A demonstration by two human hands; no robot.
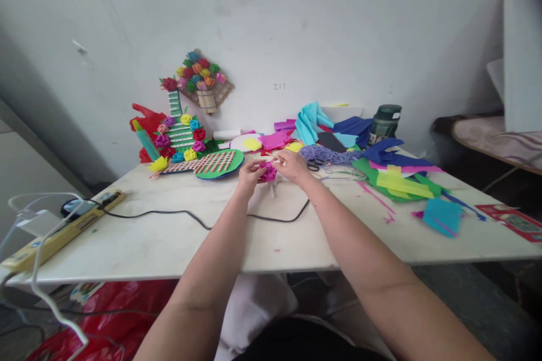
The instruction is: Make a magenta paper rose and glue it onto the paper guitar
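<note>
Both hands meet over the middle of the white table [271, 245]. A bunched magenta paper piece [267, 172] lies between them, held by my left hand [251, 176] with its fingers bent against the paper's left side. Just right of it, my right hand [292, 166] is closed in a pinch on a thin, pale stick-like piece [273, 157] above the paper. A whitish object [273, 189] shows under the magenta paper; whether it is joined to it I cannot tell.
Left stand paper-flower crafts [181, 136] and a green disc with woven sticks [218, 164]. A power strip [68, 231] lies at the left edge, its black cable [169, 212] crossing the table. Purple yarn [326, 155], coloured paper [400, 180] and a dark green bottle [384, 123] are right.
</note>
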